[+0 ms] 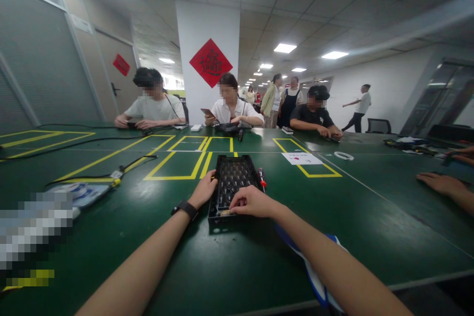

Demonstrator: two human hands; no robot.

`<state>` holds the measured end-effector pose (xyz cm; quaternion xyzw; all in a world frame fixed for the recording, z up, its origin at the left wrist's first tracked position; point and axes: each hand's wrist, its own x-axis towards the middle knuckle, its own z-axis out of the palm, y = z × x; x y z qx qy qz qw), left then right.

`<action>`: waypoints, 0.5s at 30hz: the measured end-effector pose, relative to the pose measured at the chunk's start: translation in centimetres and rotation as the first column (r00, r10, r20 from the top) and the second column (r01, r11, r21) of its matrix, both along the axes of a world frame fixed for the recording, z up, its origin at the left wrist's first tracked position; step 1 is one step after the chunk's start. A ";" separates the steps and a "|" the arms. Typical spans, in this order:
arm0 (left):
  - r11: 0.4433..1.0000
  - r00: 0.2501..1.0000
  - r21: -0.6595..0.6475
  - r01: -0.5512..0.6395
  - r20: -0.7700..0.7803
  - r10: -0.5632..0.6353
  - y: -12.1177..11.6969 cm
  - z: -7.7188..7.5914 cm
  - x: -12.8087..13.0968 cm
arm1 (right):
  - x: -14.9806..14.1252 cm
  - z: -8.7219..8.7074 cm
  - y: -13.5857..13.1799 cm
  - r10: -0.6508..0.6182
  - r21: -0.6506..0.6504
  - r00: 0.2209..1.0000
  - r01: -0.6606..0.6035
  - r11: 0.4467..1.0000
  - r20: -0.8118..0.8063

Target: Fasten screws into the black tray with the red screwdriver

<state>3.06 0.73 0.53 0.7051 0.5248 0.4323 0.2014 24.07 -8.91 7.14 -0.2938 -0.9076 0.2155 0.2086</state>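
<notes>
A black rectangular case (237, 177) with rows of small rounded compartments lies open on the green table in front of me. My left hand (206, 188), with a dark band on its wrist, holds the case's left side, fingers closed around the edge. Over the case's near right part, my right hand (252, 202) is closed in a pinch. Its fingertips are down at the near compartment, beside a small tan piece (225, 213); what they pinch is too small to make out. A red-handled screwdriver (262, 178) rests against the case's right side.
Yellow tape (174, 177) marks rectangles on the table. A paper sheet (301, 158) and white ring (343, 156) lie to the right. Cables and a plastic bag (85, 192) are at left. Blue-and-white material (314, 276) sits under my right forearm. Several people sit opposite; another person's hand (440, 183) is at right.
</notes>
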 end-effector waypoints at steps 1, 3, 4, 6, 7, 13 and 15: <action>1.000 1.000 0.000 0.004 -0.002 -0.004 0.0 0.0 0.0 | 0.0 0.0 0.0 0.004 0.003 1.000 -0.004 1.000 0.000; 1.000 1.000 -0.001 0.006 -0.007 -0.006 0.0 -0.1 -0.1 | 0.0 0.1 -0.1 -0.001 0.012 1.000 0.001 1.000 -0.002; 1.000 1.000 -0.001 0.007 -0.010 -0.007 0.0 -0.1 -0.1 | 0.0 0.1 -0.1 -0.006 0.014 1.000 0.006 1.000 -0.001; 1.000 1.000 0.000 0.006 -0.010 -0.006 0.0 0.0 -0.1 | 0.0 0.0 -0.1 -0.013 0.012 1.000 0.013 1.000 0.002; 1.000 1.000 0.000 0.004 -0.008 -0.004 0.0 0.0 -0.1 | 0.0 0.0 -0.1 -0.013 0.009 1.000 0.012 1.000 0.005; 1.000 1.000 -0.006 -0.013 -0.028 0.013 -0.1 0.2 0.1 | 0.1 0.1 -0.1 -0.003 0.011 1.000 0.003 1.000 0.016; 1.000 0.999 0.003 -0.012 -0.042 0.012 -0.1 0.2 0.1 | 0.1 0.1 -0.1 0.000 0.023 1.000 0.000 1.000 0.003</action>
